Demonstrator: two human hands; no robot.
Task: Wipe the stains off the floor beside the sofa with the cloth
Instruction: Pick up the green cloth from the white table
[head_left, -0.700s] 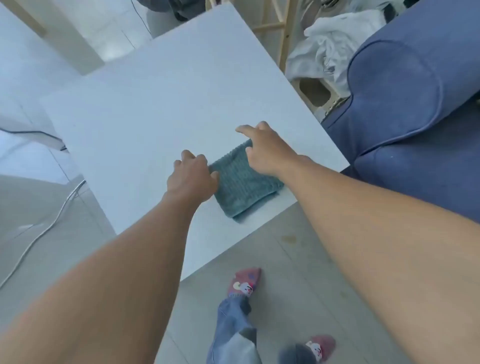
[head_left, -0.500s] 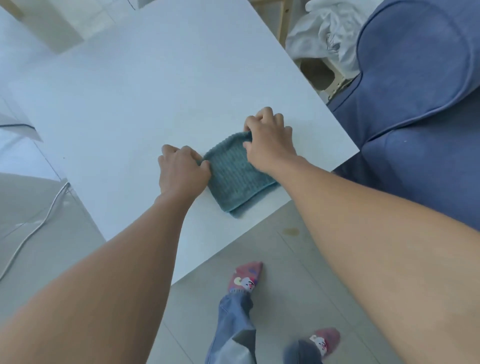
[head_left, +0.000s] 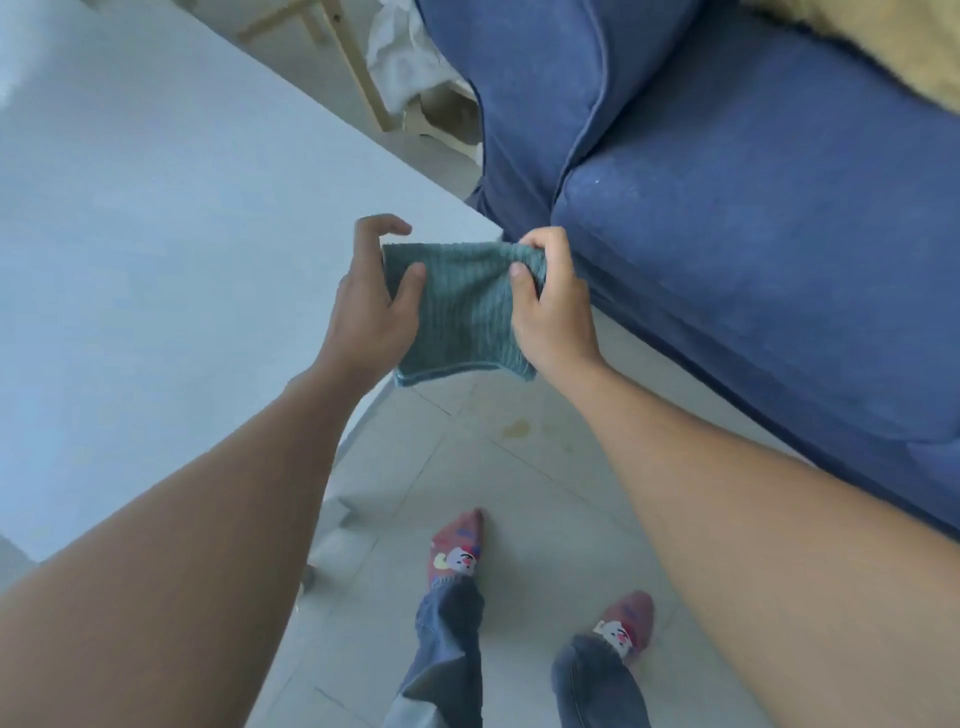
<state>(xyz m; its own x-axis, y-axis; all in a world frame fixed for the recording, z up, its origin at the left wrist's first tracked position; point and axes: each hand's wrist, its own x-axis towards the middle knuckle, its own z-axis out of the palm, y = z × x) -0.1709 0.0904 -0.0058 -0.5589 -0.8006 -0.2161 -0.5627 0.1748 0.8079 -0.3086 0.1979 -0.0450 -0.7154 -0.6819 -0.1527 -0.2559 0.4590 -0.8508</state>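
A teal ribbed cloth (head_left: 465, 317) hangs in the air between my two hands, past the near corner of the white table (head_left: 156, 234). My left hand (head_left: 374, 306) pinches its upper left corner between thumb and fingers. My right hand (head_left: 550, 306) grips its upper right corner. A small yellowish stain (head_left: 516, 427) marks the pale floor tiles below the cloth, between the table and the blue sofa (head_left: 753, 218). Fainter marks lie around it.
My two feet in red patterned socks (head_left: 460, 551) stand on the tiled floor (head_left: 519, 499) below the stain. White fabric (head_left: 400, 67) and a wooden frame (head_left: 358, 62) sit behind the table, left of the sofa arm. A fluffy tan throw (head_left: 883, 41) lies on the sofa's top right.
Both hands have lifted the cloth off the table and brought it toward me, now held up over the table's corner. The view has tilted down toward the floor and sofa.
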